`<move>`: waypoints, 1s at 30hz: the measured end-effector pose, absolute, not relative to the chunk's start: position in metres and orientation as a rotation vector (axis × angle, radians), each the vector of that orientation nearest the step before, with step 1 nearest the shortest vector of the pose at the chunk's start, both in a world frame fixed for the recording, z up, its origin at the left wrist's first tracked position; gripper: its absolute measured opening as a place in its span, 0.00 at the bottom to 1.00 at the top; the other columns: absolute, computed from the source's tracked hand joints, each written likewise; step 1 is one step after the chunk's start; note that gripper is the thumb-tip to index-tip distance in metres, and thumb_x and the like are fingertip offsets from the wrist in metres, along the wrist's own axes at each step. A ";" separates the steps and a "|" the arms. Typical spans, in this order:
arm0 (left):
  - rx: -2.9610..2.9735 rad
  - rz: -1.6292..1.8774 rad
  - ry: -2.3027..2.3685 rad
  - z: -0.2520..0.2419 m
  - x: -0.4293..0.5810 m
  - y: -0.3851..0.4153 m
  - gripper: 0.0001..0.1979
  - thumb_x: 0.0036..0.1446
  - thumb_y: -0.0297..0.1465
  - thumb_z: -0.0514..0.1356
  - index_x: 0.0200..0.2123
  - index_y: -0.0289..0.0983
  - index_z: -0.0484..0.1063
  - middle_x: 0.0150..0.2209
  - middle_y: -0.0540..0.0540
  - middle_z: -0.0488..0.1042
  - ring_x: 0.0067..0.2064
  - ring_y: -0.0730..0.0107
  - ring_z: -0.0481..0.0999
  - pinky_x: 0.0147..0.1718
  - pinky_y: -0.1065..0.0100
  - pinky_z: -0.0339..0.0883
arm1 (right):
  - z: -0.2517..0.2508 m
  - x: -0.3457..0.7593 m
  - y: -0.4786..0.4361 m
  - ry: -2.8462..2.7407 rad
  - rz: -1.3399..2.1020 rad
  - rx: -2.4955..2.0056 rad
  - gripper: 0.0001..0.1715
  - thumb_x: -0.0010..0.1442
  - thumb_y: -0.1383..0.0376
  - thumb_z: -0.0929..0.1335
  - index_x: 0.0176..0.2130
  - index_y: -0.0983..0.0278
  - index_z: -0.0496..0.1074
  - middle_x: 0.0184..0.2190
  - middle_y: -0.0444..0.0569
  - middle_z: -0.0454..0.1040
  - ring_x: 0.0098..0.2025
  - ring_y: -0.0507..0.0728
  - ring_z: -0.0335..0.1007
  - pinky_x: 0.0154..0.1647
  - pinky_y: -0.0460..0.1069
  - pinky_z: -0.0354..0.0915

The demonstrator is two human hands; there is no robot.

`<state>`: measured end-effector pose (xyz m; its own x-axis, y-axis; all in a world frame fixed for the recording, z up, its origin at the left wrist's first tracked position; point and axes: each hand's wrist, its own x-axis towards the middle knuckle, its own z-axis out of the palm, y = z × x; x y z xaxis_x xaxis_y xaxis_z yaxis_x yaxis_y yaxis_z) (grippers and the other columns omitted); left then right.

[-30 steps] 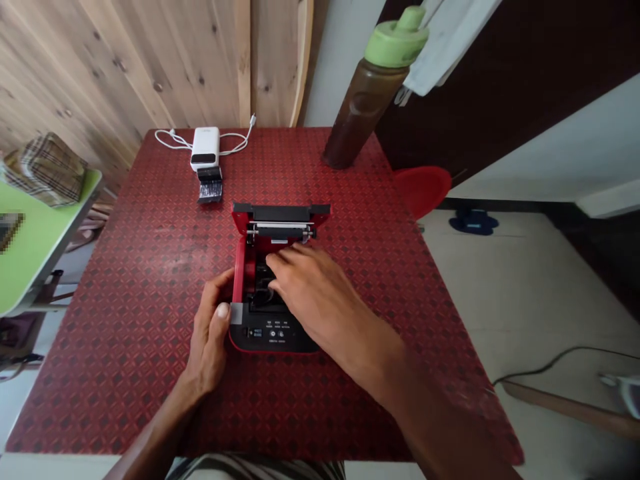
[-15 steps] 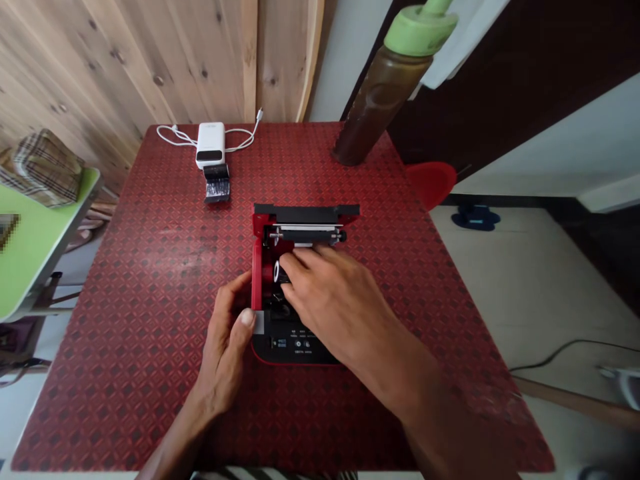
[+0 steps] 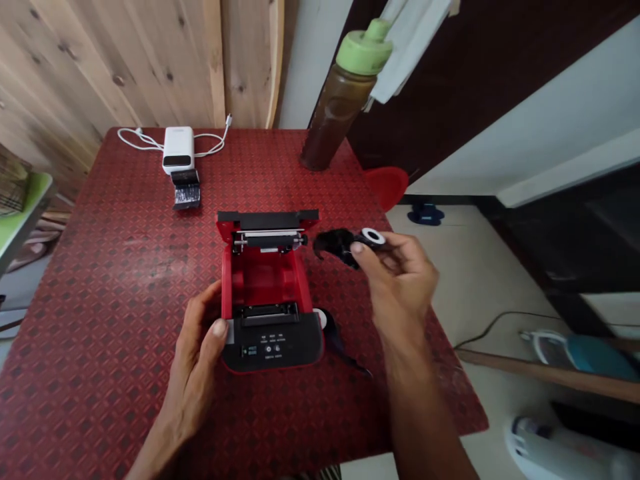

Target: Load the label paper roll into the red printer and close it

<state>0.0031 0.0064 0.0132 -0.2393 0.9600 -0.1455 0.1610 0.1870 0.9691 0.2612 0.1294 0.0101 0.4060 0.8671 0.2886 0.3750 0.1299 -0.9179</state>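
A small red and black printer [image 3: 273,340] sits on the table with its lid raised, its red inner bay bare. My left hand [image 3: 196,347] grips the printer's left side, thumb on the front corner; its other fingers are partly hidden behind the side wall. To the right of the printer, above the table, my right hand [image 3: 403,273] pinches a black ribbon roll [image 3: 373,237] with a white core. Crumpled black film trails from that roll to the left. Against the printer's right side lies another black roll [image 3: 333,330] with a white end, partly hidden, its tail stretched on the table.
At the table's back left are a white power bank [image 3: 179,147] with a white cable and a crumpled black wrapper [image 3: 187,190]. A tall brown bottle [image 3: 340,100] with a green lid stands at the back right. A red stool [image 3: 387,187] is beyond the right edge.
My right hand has lifted the ribbon roll out of the printer's bay and moved it right. My left hand stays on the printer. The view has shifted to the right.
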 end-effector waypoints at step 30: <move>1.151 1.112 1.635 0.019 0.003 0.011 0.31 0.73 0.52 0.56 0.68 0.41 0.72 0.66 0.41 0.78 0.64 0.48 0.77 0.63 0.52 0.72 | -0.009 0.281 0.057 -1.854 1.033 -1.348 0.29 0.59 0.73 0.72 0.57 0.53 0.80 0.55 0.48 0.83 0.49 0.59 0.81 0.53 0.56 0.76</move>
